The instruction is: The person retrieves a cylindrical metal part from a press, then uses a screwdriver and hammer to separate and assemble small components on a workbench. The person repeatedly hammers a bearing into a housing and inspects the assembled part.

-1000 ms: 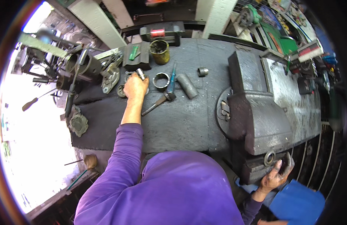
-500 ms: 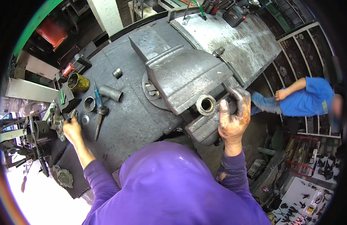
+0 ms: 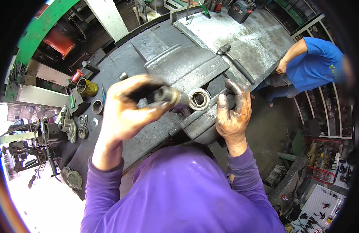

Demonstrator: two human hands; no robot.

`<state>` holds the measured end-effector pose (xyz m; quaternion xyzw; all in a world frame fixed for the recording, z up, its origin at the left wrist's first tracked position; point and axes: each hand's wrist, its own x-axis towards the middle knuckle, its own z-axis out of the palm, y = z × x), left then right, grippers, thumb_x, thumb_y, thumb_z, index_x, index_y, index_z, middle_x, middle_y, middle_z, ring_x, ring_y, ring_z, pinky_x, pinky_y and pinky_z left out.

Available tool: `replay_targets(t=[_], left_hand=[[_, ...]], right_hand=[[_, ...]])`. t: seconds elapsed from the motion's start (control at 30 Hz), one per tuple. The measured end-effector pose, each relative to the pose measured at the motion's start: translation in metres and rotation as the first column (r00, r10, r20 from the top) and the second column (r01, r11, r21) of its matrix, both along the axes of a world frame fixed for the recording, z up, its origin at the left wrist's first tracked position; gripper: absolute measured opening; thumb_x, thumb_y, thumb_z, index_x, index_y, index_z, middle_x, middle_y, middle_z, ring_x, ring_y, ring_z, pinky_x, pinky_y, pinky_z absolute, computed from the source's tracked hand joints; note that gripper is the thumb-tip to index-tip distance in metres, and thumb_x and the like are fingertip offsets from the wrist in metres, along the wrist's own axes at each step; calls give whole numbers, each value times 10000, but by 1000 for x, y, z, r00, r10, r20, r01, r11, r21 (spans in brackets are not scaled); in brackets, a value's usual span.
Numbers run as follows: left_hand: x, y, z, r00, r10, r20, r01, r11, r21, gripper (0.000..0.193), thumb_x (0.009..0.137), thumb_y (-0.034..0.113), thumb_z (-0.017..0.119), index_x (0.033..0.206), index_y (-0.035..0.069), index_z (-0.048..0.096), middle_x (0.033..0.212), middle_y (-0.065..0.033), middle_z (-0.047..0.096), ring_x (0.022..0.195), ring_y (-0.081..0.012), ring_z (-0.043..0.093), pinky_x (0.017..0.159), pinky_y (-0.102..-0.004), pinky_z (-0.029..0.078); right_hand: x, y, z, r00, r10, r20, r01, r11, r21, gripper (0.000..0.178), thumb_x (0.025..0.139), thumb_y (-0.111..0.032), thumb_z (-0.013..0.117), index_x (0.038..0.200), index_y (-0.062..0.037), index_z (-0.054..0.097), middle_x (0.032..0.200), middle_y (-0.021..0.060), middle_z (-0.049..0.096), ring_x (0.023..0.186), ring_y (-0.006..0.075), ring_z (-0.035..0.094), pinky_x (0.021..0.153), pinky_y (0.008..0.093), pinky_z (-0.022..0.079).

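My left hand [image 3: 127, 110] is raised over the bench, fingers and thumb closed round a short hollow metal sleeve [image 3: 164, 95] blurred by motion. Just right of it, a round metal part [image 3: 199, 99] with a ringed opening is held at the jaws of a large bench vise [image 3: 179, 64]. Beside the front jaw [image 3: 204, 121], my right hand [image 3: 234, 116] has its thumb up and fingers bent but apart, nothing visible between them. Its lower edge is at the jaw; whether it presses there I cannot tell.
A hammer [image 3: 235, 64] lies behind the vise on the right. On the bench's left are a yellow can [image 3: 87, 87], a metal ring [image 3: 97, 107], a washer [image 3: 94, 122] and small gears [image 3: 83, 133]. A person in a blue shirt [image 3: 313, 62] stands at the right edge.
My left hand has come from the parts at the bench's left to beside the vise, bringing the sleeve. My right hand stays near the jaw. The view has shifted slightly.
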<state>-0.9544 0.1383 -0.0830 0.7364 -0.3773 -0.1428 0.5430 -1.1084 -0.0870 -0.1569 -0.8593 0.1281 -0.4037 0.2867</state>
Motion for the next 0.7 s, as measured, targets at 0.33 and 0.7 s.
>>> replay_targets(t=[0.33,0.7], left_hand=[[11,-60,13,906,-302,297,239,943,230,376,741,158,813,1069,-9,736,934,-155,731,832,-266,728,788,-372,585],[13,-73,21,849,-404,339,299,898,322,400,683,99,774,1061,-24,733,922,-157,728,836,-276,730,780,-373,581]], right_hand=[[0,-9,-2,995,59,83,-53,996,-73,354,877,-96,701,1223,-28,675,1106,148,672,1030,357,623,950,462,464],[-1,-11,-1,994,87,74,-79,992,-97,349,895,-146,694,1225,-36,678,1094,148,657,1026,353,614,925,470,454]])
